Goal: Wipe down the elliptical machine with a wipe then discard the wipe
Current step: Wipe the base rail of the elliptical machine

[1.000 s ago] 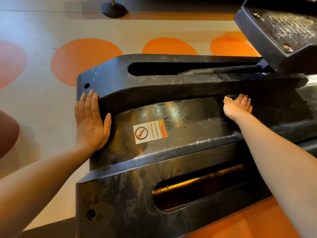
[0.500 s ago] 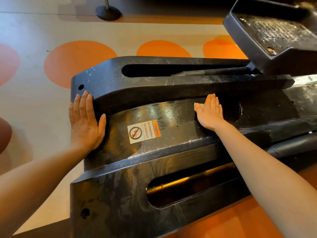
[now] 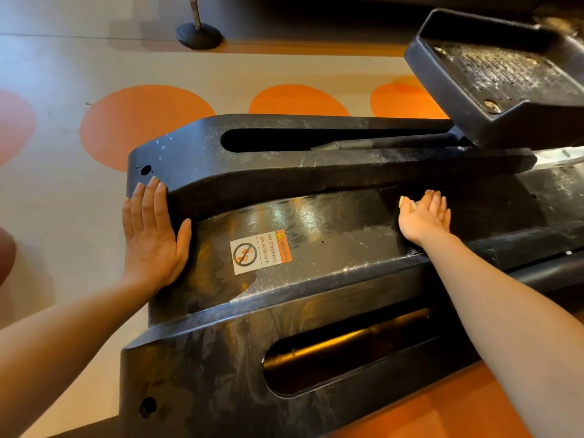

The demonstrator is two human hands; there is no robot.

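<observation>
I log: support is smooth beige gym floor (image 3: 63, 216) with large orange circles (image 3: 142, 124) printed in row, solid orange floor area (image 3: 426, 406) at near right. Resting directly on floor: long black moulded plastic elliptical machine base (image 3: 316, 343), two slotted rails side by side, glossy centre panel between them. Far side, I note round black weighted stand foot (image 3: 199, 36) with thin metal post, well apart from base.

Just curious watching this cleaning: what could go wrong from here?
The wipe barely shows under the flat right hand, so it might slip out mid-stroke. The open track slot lies just beyond that hand; fingers or wipe could catch there. The warning sticker may lift if scrubbed.
</observation>
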